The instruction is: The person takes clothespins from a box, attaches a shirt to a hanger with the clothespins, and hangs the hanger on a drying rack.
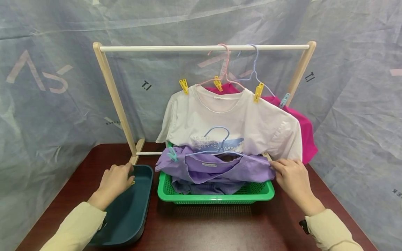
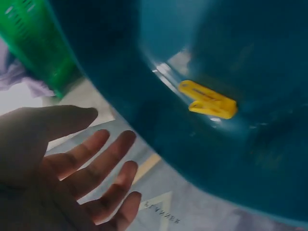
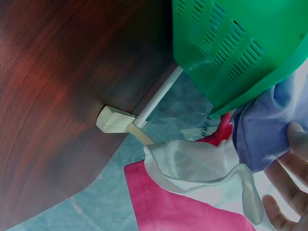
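Observation:
My left hand (image 1: pixel 113 181) reaches over the far end of a dark teal tray (image 1: pixel 133 218). Its fingers are loosely spread and hold nothing in the left wrist view. A yellow clothespin (image 2: pixel 209 101) lies in the tray just beyond the fingertips. My right hand (image 1: pixel 290 174) pinches the right shoulder end of a purple shirt (image 1: pixel 257 167), thumb on the near side. This shirt lies over a green basket (image 1: pixel 216 198) with a blue hanger (image 1: pixel 223 141) through its neckline. A light blue clothespin (image 1: pixel 172 154) is clipped on its left shoulder.
A drying rack with a white bar (image 1: pixel 135 48) stands behind the basket. A white T-shirt (image 1: pixel 220 115) hangs there on a pink hanger (image 1: pixel 226 66), held by yellow clothespins (image 1: pixel 258 92). Behind it hangs a magenta garment (image 1: pixel 306 129) with a pale blue clothespin (image 1: pixel 284 100).

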`<state>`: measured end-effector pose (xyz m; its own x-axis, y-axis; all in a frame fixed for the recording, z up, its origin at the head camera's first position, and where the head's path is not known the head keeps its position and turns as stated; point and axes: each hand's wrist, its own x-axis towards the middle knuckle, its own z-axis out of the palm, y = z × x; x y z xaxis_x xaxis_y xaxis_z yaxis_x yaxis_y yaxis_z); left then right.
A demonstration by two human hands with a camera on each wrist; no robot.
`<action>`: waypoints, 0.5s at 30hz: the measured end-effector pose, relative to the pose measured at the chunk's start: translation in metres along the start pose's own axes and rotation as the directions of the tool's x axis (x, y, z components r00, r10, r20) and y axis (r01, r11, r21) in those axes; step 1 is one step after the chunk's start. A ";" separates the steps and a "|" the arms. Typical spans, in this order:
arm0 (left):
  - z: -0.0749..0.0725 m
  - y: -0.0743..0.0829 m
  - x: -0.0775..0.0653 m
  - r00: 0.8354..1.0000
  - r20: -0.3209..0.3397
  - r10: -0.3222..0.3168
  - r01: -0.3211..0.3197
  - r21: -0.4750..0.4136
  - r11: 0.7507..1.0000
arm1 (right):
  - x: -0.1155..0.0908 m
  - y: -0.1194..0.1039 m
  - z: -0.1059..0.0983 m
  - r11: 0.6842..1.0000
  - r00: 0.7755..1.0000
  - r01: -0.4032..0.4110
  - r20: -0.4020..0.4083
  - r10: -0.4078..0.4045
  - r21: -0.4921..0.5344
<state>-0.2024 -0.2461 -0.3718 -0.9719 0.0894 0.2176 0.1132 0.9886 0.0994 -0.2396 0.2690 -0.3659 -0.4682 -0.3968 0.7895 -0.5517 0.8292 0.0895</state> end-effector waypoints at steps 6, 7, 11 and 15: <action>0.018 -0.008 -0.001 0.994 0.099 -0.038 0.033 0.054 0.998 | 0.000 0.000 0.000 1.000 1.000 -0.001 -0.002 0.001 0.000; 0.020 -0.009 -0.001 0.995 0.095 -0.038 0.031 0.067 0.997 | 0.000 0.000 0.000 1.000 1.000 -0.001 0.000 0.001 -0.001; 0.026 -0.012 0.000 0.996 0.078 -0.034 0.025 0.106 0.994 | 0.000 0.000 0.001 1.000 1.000 -0.002 0.005 0.002 -0.004; 0.032 -0.014 0.000 0.996 0.084 -0.026 0.016 0.116 0.993 | 0.000 0.000 0.000 1.000 1.000 -0.005 0.008 0.005 -0.005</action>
<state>-0.2107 -0.2556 -0.4041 -0.9885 0.0733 0.1326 0.0726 0.9973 -0.0099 -0.2397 0.2690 -0.3665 -0.4763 -0.3958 0.7851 -0.5457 0.8333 0.0890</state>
